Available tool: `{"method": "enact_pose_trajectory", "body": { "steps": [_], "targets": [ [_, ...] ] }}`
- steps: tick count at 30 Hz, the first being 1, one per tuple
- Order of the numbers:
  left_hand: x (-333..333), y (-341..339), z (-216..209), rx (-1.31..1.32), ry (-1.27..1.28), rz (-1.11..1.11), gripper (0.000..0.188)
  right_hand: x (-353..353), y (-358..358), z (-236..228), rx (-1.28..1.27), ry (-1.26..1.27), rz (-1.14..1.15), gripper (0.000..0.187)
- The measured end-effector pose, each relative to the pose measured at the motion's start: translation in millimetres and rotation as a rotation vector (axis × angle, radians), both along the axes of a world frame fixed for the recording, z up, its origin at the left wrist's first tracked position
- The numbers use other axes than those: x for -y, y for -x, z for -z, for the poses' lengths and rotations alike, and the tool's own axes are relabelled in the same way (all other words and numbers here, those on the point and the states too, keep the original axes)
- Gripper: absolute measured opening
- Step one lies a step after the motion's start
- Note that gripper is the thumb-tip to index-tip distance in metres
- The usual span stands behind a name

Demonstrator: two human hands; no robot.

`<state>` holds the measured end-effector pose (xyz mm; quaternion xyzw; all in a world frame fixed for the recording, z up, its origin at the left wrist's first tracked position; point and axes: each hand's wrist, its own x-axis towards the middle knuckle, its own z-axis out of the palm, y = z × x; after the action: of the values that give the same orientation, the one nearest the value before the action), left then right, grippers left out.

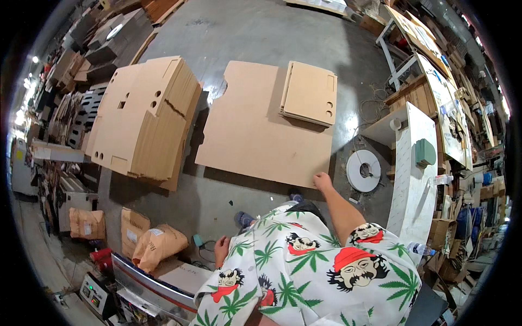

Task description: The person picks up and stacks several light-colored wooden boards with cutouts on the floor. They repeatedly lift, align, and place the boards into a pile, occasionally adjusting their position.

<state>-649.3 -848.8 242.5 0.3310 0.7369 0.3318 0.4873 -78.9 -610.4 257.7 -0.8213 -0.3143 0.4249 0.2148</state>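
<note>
My right hand point(323, 181) is closed at the near right corner of a large flat brown board point(255, 136). Whether the fingers grip the board's edge or anything small cannot be made out. Low beside my body hangs my left hand point(221, 251), its fingers loosely apart and nothing visible in them. On the board's far right lies a short stack of smaller brown panels point(310, 89) with round holes and a shallow rectangular recess. A tall stack of cut brown panels point(138, 117) stands to the left of the board.
White strapping roll point(363, 170) lies on the floor at the right, before a white bench point(408, 179) bearing a green block point(424, 152). Paper sacks point(160, 245) and a machine with a control box point(95, 293) stand at lower left. Worktables point(446, 108) line the right.
</note>
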Motion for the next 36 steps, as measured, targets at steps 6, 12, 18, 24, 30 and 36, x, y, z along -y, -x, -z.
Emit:
{"method": "enact_pose_trajectory", "body": {
  "steps": [6, 12, 18, 24, 30, 36],
  "targets": [
    [108.8, 135.2, -8.9, -0.06, 0.329, -0.056, 0.03, -31.1, 153.3, -55.7, -0.155, -0.142, -0.416, 0.032],
    [91.6, 184.8, -32.2, 0.019, 0.478, -0.211, 0.029, 20.7, 136.8, -25.7, -0.046, -0.082, -0.349, 0.031],
    [-17.5, 167.4, -16.8, 0.082, 0.269, -0.152, 0.027, 107.2, 56.5, 15.3, 0.029, 0.135, 0.032, 0.018],
    [-159.9, 88.4, -32.6, -0.015, 0.219, 0.202, 0.032, 165.6, 43.3, 42.0, -0.106, 0.075, 0.402, 0.013],
    [-270.7, -43.6, -126.0, 0.324, 0.025, 0.554, 0.023, 180.6, 5.7, 27.4, -0.214, 0.05, 0.355, 0.016],
    [-315.7, -177.0, -234.9, 0.454, 0.006, 1.1, 0.03, 170.3, -89.4, 32.4, -0.186, 0.024, 0.604, 0.014]
  ]
}}
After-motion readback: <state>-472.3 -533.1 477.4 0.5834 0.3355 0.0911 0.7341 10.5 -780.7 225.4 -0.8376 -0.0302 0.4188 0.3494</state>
